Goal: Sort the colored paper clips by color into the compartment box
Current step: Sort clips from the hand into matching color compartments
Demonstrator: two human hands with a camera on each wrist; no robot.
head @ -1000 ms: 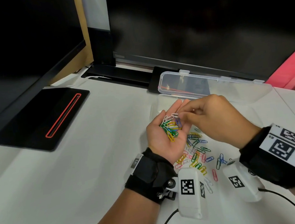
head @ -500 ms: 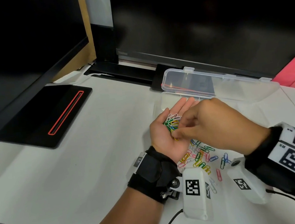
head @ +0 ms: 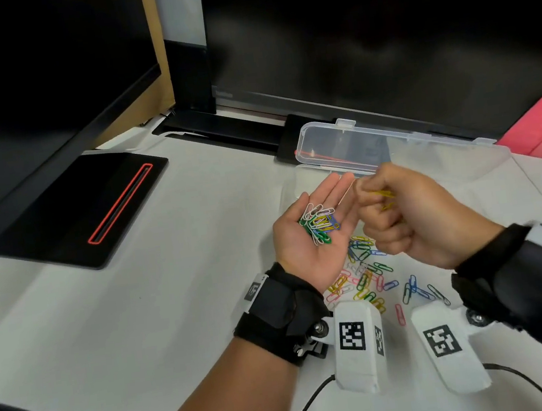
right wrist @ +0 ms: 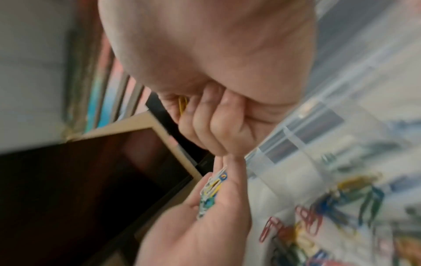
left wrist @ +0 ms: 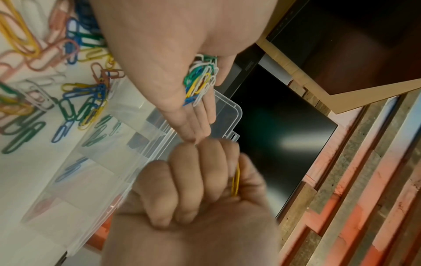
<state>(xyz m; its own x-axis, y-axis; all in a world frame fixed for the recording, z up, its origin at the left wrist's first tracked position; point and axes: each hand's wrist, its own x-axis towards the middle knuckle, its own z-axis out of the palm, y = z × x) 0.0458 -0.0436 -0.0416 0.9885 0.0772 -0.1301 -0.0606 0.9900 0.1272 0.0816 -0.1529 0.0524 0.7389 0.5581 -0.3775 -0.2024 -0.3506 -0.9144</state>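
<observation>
One yellow paper clip [head: 383,194] is pinched between the thumb and curled fingers of the right hand [head: 411,218], right of centre in the head view; in the left wrist view the same clip [left wrist: 235,180] is seen edge-on in the closed fist at the lower middle. A small heap of clips [head: 319,223], green, white, yellow and blue, is cupped in the upturned palm of the left hand [head: 310,234], whose fingers are held straight and close together, their tips almost touching the right knuckles. Loose clips [head: 374,278] of mixed colours are scattered on the white table [head: 170,286] below and between both hands. The clear compartment box [head: 341,149], lid open, is found just above the hands, and what its compartments hold cannot be told
</observation>
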